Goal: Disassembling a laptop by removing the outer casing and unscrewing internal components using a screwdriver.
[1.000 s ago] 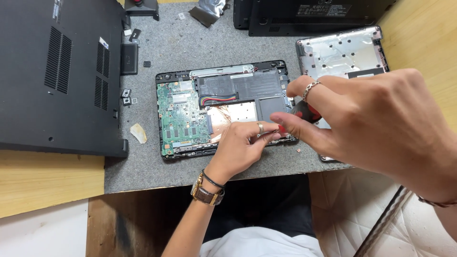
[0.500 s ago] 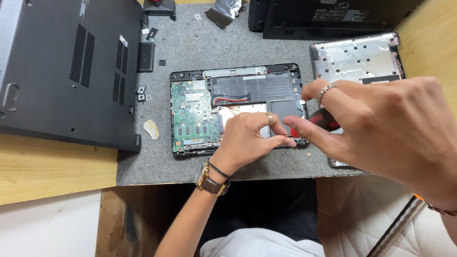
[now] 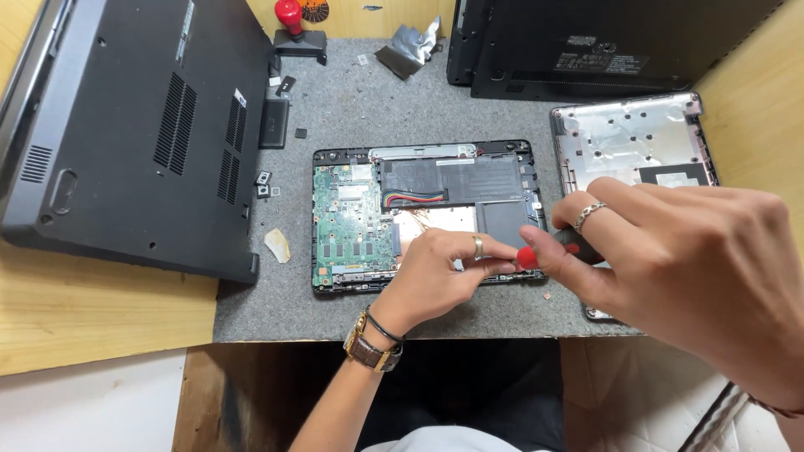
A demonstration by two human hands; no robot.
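Left hand (image 3: 435, 276) wearing gold ring, brown-strap watch (image 3: 373, 350) plus thin black band sitting at wrist. Right hand (image 3: 678, 268) wearing silver ring; forearms showing bare, no sleeves.

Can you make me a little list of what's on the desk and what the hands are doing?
left hand: fingers pinched low over the open laptop, watch on the wrist
right hand: holds a red and black screwdriver
open laptop: green board and black battery showing
mat: grey, under the laptop
big laptop: black, upside down, on the left
silver cover: lying on the right
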